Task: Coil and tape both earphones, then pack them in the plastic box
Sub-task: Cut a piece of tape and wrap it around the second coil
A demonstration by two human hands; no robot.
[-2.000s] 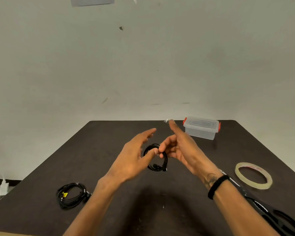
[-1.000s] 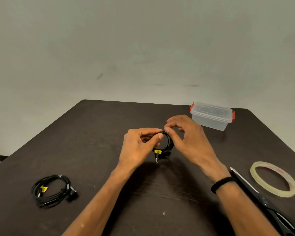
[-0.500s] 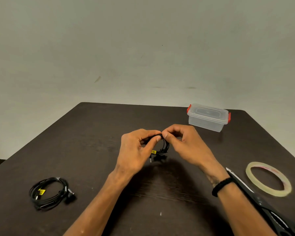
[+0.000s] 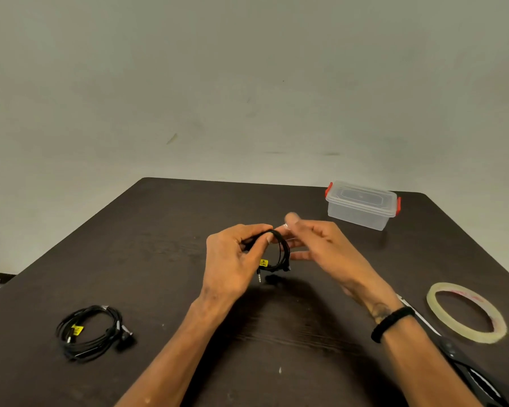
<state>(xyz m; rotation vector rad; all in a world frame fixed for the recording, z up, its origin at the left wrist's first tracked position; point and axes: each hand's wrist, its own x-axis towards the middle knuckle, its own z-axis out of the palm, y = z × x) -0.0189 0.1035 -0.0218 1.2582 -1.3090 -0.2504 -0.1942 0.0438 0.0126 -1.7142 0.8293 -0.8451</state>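
Left hand [image 4: 232, 259] grips a coiled black earphone [image 4: 279, 254] above the worktop [image 4: 165, 236]; right hand [image 4: 321, 245], blurred, fingers loosely extended just beside the coil; whether it touches it, cannot tell.

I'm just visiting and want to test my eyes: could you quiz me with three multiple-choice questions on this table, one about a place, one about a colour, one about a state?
1. Where does the tape roll lie?
A. right side of the table
B. inside the box
C. beside the loose earphones

2. What colour are the clips of the plastic box?
A. blue
B. red
C. green

3. What is the state of the box lid?
A. off
B. on
C. missing

Answers: 1 A, it lies flat by the right forearm. 2 B, both end clips show red. 3 B, the lid sits on top of the box.
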